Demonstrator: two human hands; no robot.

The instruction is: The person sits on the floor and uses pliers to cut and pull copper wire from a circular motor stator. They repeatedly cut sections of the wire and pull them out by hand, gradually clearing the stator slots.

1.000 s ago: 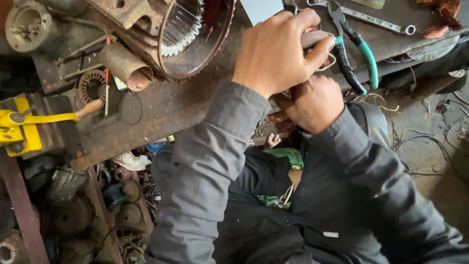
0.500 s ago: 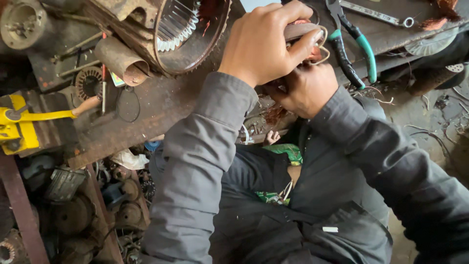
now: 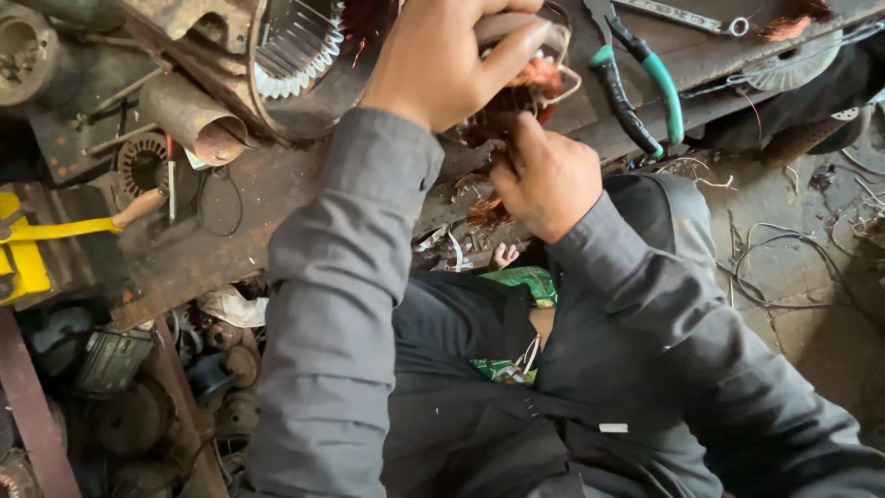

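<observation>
My left hand (image 3: 442, 60) is at the top centre, closed round a pale rounded handle (image 3: 512, 28) at the edge of the rusty workbench (image 3: 267, 203). Just below it, my right hand (image 3: 546, 175) pinches a bundle of reddish copper winding wire (image 3: 537, 78), fingers curled into the strands. What the handle belongs to is hidden by my fingers. A large motor stator (image 3: 295, 41) with pale slot teeth lies just left of my left hand.
Green and black handled pliers (image 3: 636, 83) and a flat wrench (image 3: 682, 17) lie right of my hands. A rusty pipe stub (image 3: 189, 120) and a yellow lever tool (image 3: 28, 249) sit at left. Old motor parts (image 3: 111, 360) pile under the bench; loose wires (image 3: 784, 267) cross the floor.
Both hands have slid up toward the top of the view and stayed close together. My right hand has opened slightly from under the left and now grips the copper wire.
</observation>
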